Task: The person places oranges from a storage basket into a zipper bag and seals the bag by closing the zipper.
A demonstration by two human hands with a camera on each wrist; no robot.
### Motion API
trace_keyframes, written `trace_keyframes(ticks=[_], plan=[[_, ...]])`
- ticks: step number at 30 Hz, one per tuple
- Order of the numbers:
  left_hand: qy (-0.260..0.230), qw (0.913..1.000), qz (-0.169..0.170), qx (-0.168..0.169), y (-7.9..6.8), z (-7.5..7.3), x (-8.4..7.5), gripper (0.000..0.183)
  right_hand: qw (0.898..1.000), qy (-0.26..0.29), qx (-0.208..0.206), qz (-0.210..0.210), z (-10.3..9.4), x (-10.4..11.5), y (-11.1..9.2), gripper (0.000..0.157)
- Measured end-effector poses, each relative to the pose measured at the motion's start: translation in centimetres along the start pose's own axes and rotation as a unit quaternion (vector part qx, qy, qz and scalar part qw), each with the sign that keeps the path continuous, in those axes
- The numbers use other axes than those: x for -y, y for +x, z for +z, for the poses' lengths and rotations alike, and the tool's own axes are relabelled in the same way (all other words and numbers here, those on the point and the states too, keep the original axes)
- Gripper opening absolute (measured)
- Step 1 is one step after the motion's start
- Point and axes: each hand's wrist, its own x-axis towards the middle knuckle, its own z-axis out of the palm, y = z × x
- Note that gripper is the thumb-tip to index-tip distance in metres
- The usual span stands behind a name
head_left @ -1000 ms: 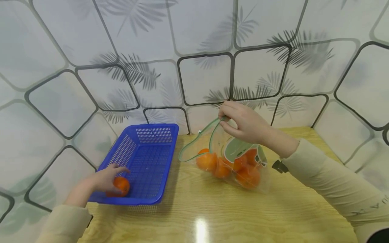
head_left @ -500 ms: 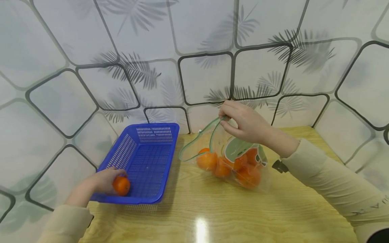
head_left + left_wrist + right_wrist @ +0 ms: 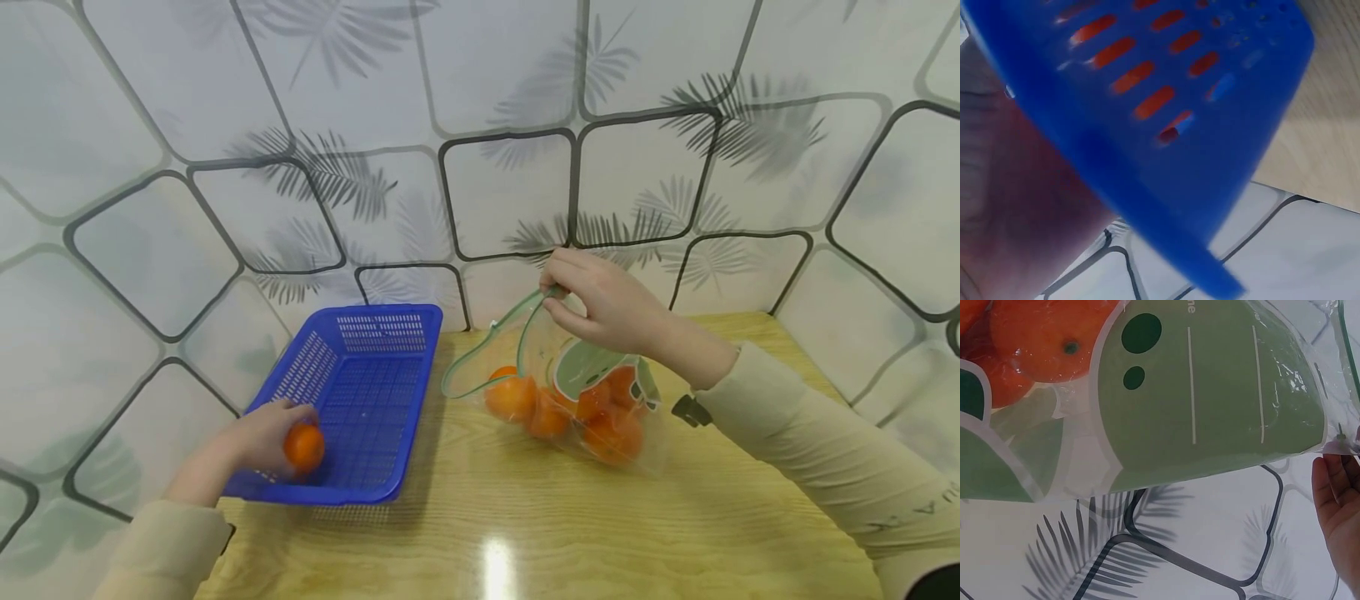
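Observation:
My left hand (image 3: 258,437) reaches over the near left corner of a blue plastic basket (image 3: 367,417) and holds an orange (image 3: 305,448), fingers curled round it. In the left wrist view the basket wall (image 3: 1147,169) hides most of that hand, and orange colour shows through its slots. To the right, a clear zip bag (image 3: 588,367) with a green print stands on the table, its mouth facing left. Several oranges (image 3: 510,400) lie inside it. My right hand (image 3: 611,304) pinches the bag's top edge; the right wrist view shows the fingers (image 3: 1329,487) at that corner.
The light wooden table (image 3: 480,517) runs up to a wall covering (image 3: 510,200) patterned with leaves and dark outlines. A gap of bare tabletop lies between basket and bag.
My left fingers have closed round the orange, and it has shifted slightly up and to the right within the basket. The right hand and the bag stay in place.

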Motion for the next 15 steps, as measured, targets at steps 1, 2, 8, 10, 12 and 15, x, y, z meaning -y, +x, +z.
trace_keyframes(ticks=[1,2,8,10,12,15], plan=[[0.003,1.0,0.004,-0.006,0.1,-0.1,-0.1,0.06,1.0,0.0,0.0,0.0,0.0,0.0,0.0,0.008],[0.004,0.9999,0.007,-0.013,0.2,-0.2,-0.2,0.06,1.0,0.0,0.001,0.001,0.0,0.0,0.0,0.008],[0.019,0.9977,0.03,-0.058,0.8,-1.0,-1.0,0.063,1.0,-0.002,0.003,0.004,-0.1,0.2,0.0,0.008],[0.026,0.9963,0.036,-0.073,1.1,-1.1,-1.3,0.064,1.0,-0.002,0.004,0.004,-0.1,0.2,0.0,0.008],[0.029,0.9952,0.041,-0.084,1.5,-1.3,-1.7,0.065,1.0,-0.001,0.003,0.003,-0.2,0.3,0.0,0.007],[0.033,0.9941,0.046,-0.093,2.0,-1.8,-2.3,0.067,1.0,-0.001,0.003,0.0,-0.1,0.4,0.1,0.007]])
